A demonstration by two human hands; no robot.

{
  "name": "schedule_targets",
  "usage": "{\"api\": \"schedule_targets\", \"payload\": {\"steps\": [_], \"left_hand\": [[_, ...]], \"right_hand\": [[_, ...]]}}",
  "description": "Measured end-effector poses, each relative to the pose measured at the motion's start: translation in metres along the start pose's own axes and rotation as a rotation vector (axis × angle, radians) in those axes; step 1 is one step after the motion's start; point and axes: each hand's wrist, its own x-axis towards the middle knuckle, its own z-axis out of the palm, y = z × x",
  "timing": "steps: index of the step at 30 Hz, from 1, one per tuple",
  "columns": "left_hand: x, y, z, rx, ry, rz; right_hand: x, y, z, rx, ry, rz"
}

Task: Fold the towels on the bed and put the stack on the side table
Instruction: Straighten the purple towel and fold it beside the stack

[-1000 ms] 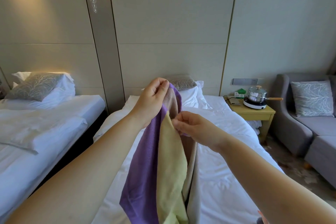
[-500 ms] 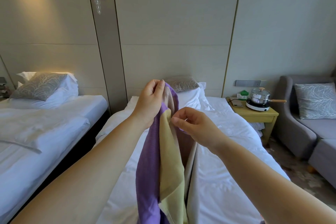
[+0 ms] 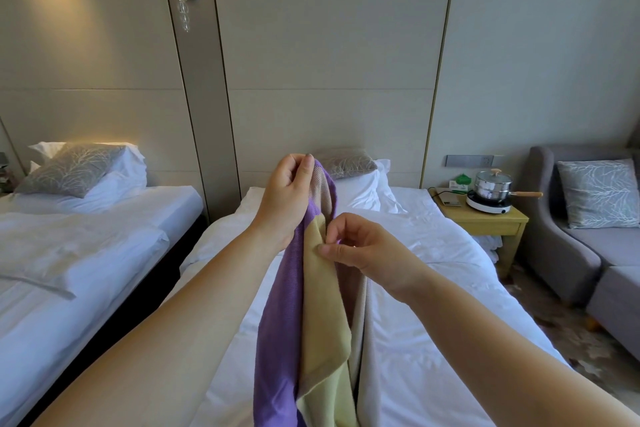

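My left hand [image 3: 289,199] is raised over the white bed [image 3: 433,288], pinching the top corners of a hanging bunch of towels. A purple towel [image 3: 277,340] hangs on the left, a yellow towel [image 3: 323,322] in the middle, and a beige towel [image 3: 363,340] behind on the right. My right hand [image 3: 363,246] pinches the upper edge of the yellow towel just below the left hand. The towels' lower ends run out of the frame. The yellow wooden side table [image 3: 491,222] stands to the right of the bed.
On the side table sit a steel pot on a small white cooker [image 3: 490,191], a phone and a green box. A grey sofa [image 3: 588,253] with a cushion is at the far right. A second white bed [image 3: 86,253] lies to the left across a dark gap.
My right hand has slid from the towels' right side onto the yellow towel's edge, and the bunch has narrowed. The view has shifted slightly left.
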Motion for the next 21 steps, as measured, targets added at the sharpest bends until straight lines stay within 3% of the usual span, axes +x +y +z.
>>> {"api": "schedule_targets", "payload": {"steps": [4,16,19,21], "left_hand": [[-0.001,0.001,0.0,-0.056,-0.027,-0.023],[0.0,-0.003,0.007,-0.166,0.093,-0.14],[0.004,0.003,-0.008,-0.145,0.06,-0.077],[0.006,0.009,-0.022,-0.037,-0.015,-0.006]], "right_hand": [[0.002,-0.002,-0.001,0.121,0.057,0.003],[0.002,-0.001,0.01,-0.033,0.072,0.028],[-0.005,-0.007,-0.007,-0.197,0.064,0.044],[-0.008,-0.009,-0.02,-0.447,0.055,0.013]]}}
